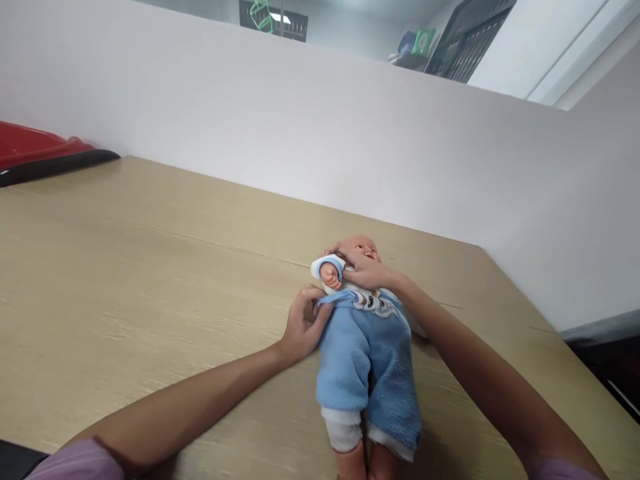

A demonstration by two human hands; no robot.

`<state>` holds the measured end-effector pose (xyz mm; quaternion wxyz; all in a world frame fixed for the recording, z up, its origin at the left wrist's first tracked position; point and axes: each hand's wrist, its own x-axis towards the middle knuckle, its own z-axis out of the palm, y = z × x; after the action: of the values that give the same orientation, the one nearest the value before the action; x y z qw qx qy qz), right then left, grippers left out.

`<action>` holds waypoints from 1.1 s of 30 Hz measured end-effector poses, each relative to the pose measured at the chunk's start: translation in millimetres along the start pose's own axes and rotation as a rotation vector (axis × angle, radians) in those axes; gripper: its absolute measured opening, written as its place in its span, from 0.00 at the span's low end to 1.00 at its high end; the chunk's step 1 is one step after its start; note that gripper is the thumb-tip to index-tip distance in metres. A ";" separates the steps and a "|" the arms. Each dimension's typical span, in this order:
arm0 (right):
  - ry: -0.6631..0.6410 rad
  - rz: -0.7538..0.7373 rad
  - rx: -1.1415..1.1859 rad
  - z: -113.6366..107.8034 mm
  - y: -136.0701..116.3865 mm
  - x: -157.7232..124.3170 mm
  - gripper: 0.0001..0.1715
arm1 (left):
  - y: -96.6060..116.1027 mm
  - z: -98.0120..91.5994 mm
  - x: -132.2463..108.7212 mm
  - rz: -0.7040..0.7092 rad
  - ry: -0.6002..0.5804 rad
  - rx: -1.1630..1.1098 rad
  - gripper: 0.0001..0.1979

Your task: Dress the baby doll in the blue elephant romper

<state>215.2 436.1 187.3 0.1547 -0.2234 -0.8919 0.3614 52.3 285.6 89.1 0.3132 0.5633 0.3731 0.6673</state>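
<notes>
A baby doll (361,247) lies face up on the wooden table, its head toward the wall and its legs toward me. It wears blue fleece overalls (350,353) with white cuffs and a cartoon face on the bib. At the doll's side on the left, my left hand (304,327) pinches the upper edge of the overalls between thumb and fingers. My right hand (367,270) reaches across the doll's chest and lies by its shoulder and raised arm, near the white and blue sleeve (320,267). The right fingertips are partly hidden behind the sleeve.
The wooden table (150,267) meets a white wall (300,120) at its far edge. A red object (35,143) with a black rim stands at the far left. Dark items (610,360) are beyond the right edge. A window opening shows above the wall.
</notes>
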 end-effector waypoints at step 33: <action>0.391 0.475 -0.572 58.3 -35.8 -17.4 0.15 | 14.6 -62.7 79.7 -0.671 -0.594 0.167 0.25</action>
<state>194.3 370.8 170.6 0.1652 -0.5213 -0.8339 0.0755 -23.0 335.7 137.4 0.5591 0.6017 0.4815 0.3058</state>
